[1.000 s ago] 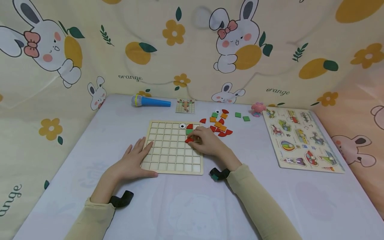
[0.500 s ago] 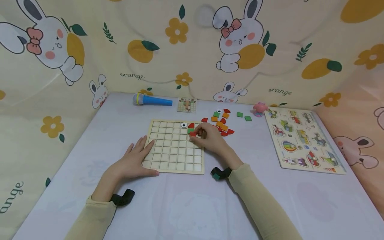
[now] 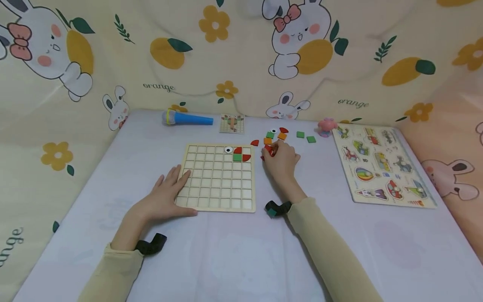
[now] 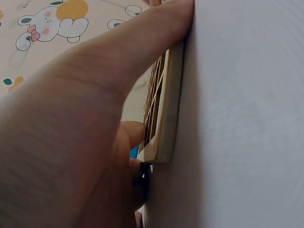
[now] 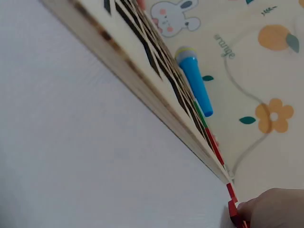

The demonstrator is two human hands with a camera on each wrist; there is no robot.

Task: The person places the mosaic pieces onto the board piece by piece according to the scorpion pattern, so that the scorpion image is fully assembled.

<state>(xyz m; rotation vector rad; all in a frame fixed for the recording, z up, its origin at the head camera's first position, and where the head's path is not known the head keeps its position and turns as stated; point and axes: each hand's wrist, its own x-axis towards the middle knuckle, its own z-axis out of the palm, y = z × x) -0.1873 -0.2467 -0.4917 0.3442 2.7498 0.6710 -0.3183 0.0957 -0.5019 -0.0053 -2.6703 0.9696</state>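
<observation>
A wooden grid board (image 3: 211,184) lies on the table. Near its upper right, a round eye piece (image 3: 228,149), two red quarter-round tiles (image 3: 246,157) and a green square tile (image 3: 237,157) sit in its cells. My left hand (image 3: 162,199) rests at the board's left side, fingers spread over the edge and thumb along the near corner. To the right of the board my right hand (image 3: 281,161) is at the loose tiles, thumb and fingers pinching a red tile (image 3: 268,148). In the right wrist view that red tile (image 5: 234,213) shows beside a fingertip; the hand hides some of the pile.
Loose orange tiles (image 3: 267,141) and green tiles (image 3: 300,134) lie beyond my right hand. At the back are a blue toy microphone (image 3: 192,118), a small pattern card (image 3: 232,123) and a pink figurine (image 3: 326,126). A picture puzzle board (image 3: 381,167) lies at the right.
My right hand has set a red tile into the cell beside the green one, let go, and moved right to the loose tiles. My left hand stays on the board. The head view has shifted slightly.
</observation>
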